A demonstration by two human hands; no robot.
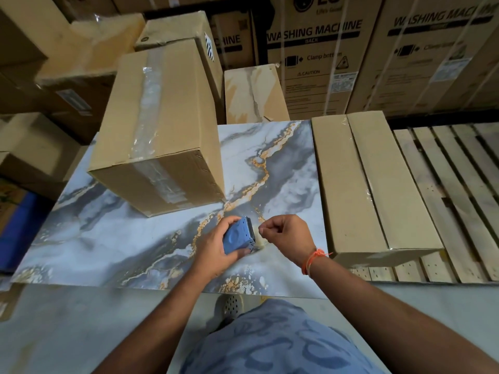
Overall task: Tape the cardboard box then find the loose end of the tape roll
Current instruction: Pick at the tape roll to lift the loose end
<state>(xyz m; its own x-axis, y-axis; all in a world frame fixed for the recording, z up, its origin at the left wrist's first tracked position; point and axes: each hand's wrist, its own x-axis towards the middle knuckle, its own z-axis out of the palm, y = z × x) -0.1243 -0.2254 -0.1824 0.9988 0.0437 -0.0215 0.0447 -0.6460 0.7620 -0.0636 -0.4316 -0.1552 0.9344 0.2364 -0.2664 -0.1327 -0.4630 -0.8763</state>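
Observation:
A brown cardboard box (162, 125) lies on the marbled table (108, 238), with a wrinkled strip of clear tape running down its top seam and over its near end. In front of it, my left hand (216, 248) grips a blue tape dispenser (239, 236) holding a roll of clear tape. Right beside it, my right hand (286, 234) has thumb and forefinger pinched together at the roll's edge; whether tape is between them I cannot tell. An orange thread circles my right wrist.
A long flat cardboard box (375, 190) lies along the table's right side, next to a wooden pallet (453, 195). Stacked cartons and large washing machine boxes (318, 49) fill the back and left. The grey floor lies below me.

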